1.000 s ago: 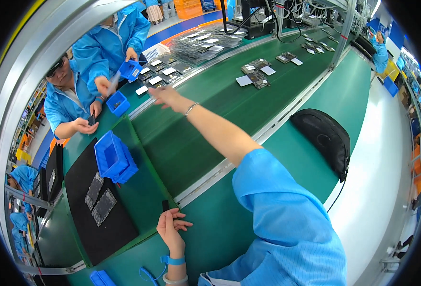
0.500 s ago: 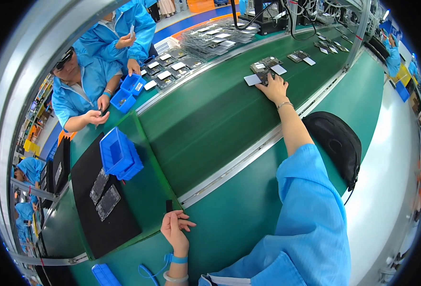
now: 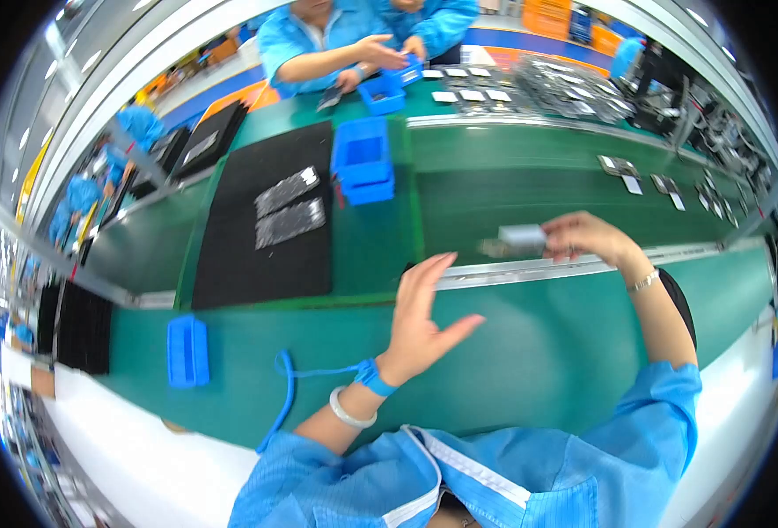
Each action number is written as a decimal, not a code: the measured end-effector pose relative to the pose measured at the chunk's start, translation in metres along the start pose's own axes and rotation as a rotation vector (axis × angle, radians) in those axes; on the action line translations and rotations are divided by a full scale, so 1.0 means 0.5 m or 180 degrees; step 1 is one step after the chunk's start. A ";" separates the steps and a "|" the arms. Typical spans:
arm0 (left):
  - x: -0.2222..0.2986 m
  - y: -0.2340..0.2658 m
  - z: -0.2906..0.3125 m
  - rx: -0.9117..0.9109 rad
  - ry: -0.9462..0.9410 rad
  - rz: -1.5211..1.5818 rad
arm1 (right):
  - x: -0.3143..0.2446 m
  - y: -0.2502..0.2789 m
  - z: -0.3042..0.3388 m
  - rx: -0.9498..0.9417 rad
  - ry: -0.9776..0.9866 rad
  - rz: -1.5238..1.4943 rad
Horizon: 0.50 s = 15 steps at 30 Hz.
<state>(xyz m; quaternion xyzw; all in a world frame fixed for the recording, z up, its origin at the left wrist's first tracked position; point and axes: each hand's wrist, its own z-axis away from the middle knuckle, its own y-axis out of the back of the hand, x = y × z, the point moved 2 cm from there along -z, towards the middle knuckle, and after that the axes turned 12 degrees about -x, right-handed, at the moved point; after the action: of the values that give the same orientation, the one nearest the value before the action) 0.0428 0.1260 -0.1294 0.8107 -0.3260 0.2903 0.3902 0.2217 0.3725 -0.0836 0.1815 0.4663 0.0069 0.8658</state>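
Note:
My right hand (image 3: 587, 239) is closed on the right end of a circuit board with a white card (image 3: 521, 236); the board is smeared by motion. It is held above the green conveyor belt (image 3: 459, 194), by the metal rail. My left hand (image 3: 420, 317) is open over the near edge of the worktable, thumb spread and nothing in it. A blue wrist strap (image 3: 373, 378) with a coiled cord circles that wrist. Beyond, to the left, two dark, speckled boards (image 3: 289, 223) lie side by side on a black mat (image 3: 261, 273).
Stacked blue bins (image 3: 362, 145) stand right of the mat. Another blue bin (image 3: 187, 352) sits near left. More carded boards (image 3: 619, 165) lie farther right on the belt. Across it, a co-worker in blue (image 3: 319, 53) holds a dark piece beside piled boards (image 3: 574, 88). A black case (image 3: 676, 304) is partly behind my right arm.
My right hand has taken a carded board from the belt and drawn it nearer and leftward. My left hand has risen and spread its fingers. The view has turned left.

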 end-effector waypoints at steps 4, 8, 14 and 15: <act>0.114 0.054 0.008 -0.0790 -0.0552 -0.0997 | -0.081 -0.163 0.015 -0.1509 0.0103 0.0580; 0.125 0.051 0.090 -0.0869 -0.0231 -0.0645 | -0.115 -0.253 0.014 -0.2309 -0.0149 0.0455; 0.075 0.062 0.151 -0.0402 0.0968 0.1121 | -0.088 -0.295 0.043 -0.2186 0.0710 -0.0579; 0.069 0.060 0.159 -0.0287 0.1442 0.2091 | -0.083 -0.299 0.044 -0.1617 0.0767 -0.0537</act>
<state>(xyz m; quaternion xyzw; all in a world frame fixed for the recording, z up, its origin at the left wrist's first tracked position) 0.0587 0.0356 -0.1331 0.5609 -0.4859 0.5564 0.3738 0.1926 0.2184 -0.0872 -0.0827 0.5625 0.0729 0.8194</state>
